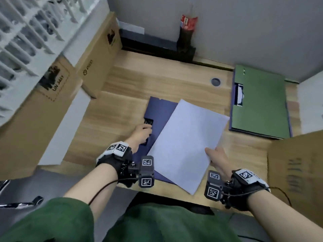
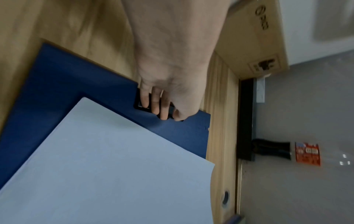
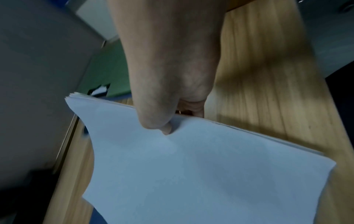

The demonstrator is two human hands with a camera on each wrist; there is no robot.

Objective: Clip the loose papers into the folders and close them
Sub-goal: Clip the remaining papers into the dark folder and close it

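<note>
A dark blue folder (image 1: 160, 110) lies open on the wooden desk (image 1: 122, 95). Its black clip (image 1: 148, 122) sits at its left edge, and my left hand (image 1: 142, 132) grips that clip, fingers (image 2: 153, 104) curled over it. A stack of white papers (image 1: 187, 142) lies slanted across the folder. My right hand (image 1: 215, 158) pinches the stack's right edge, thumb (image 3: 162, 125) on top. A green folder (image 1: 262, 103) with its own black clip (image 1: 238, 95) lies at the back right, on another blue folder.
Cardboard boxes (image 1: 57, 95) stand along the left, and another box (image 1: 297, 170) sits at the right. A black strip (image 1: 157, 48) and a dark bottle with red label (image 1: 187, 32) stand at the back wall. A cable hole (image 1: 215, 81) is in the desk.
</note>
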